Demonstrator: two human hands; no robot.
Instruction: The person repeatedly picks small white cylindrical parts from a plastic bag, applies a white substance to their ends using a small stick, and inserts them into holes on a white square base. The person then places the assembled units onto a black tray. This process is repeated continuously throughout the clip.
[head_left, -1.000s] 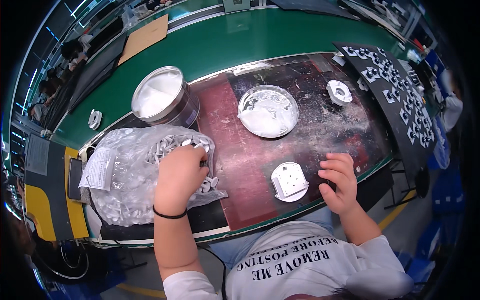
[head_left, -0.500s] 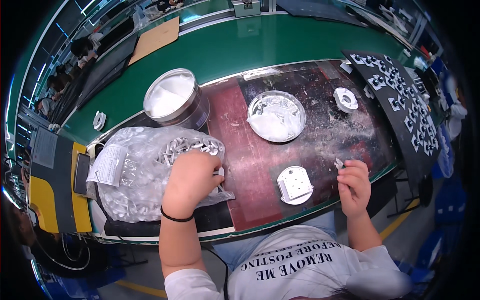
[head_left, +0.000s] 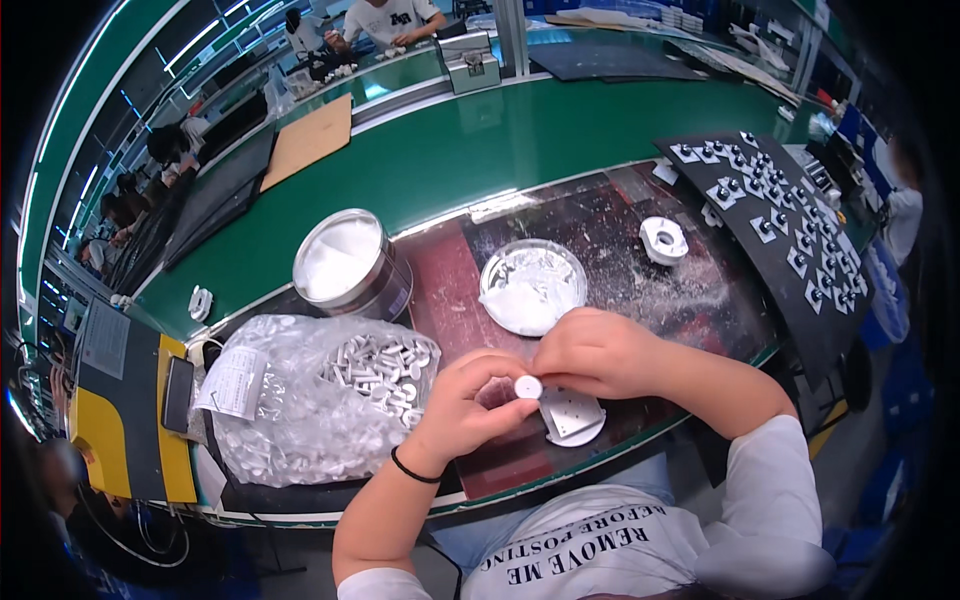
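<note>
Between the thumb and fingers of my left hand (head_left: 474, 403) is a white round-headed plastic pin (head_left: 528, 387), its disc face showing. My right hand (head_left: 592, 352) meets it from the right, fingers pinched together close to the pin; what they hold is hidden. Just under both hands lies a white rounded housing (head_left: 573, 416) with a flat plate on top, partly covered by my right hand. To the left, a clear plastic bag (head_left: 290, 440) lies open, with many similar white pins (head_left: 375, 368) at its mouth.
Beyond my hands sits a metal dish (head_left: 533, 325) with white material. A metal tin (head_left: 345, 265) stands behind the bag. Another white part (head_left: 663, 240) lies at the right, near a black board (head_left: 780, 230) bearing many small parts. A yellow-grey machine (head_left: 130, 400) stands left.
My left hand has left the bag with a pin and moved right. My right hand has come left to meet it above the housing. The view has tilted up somewhat.
</note>
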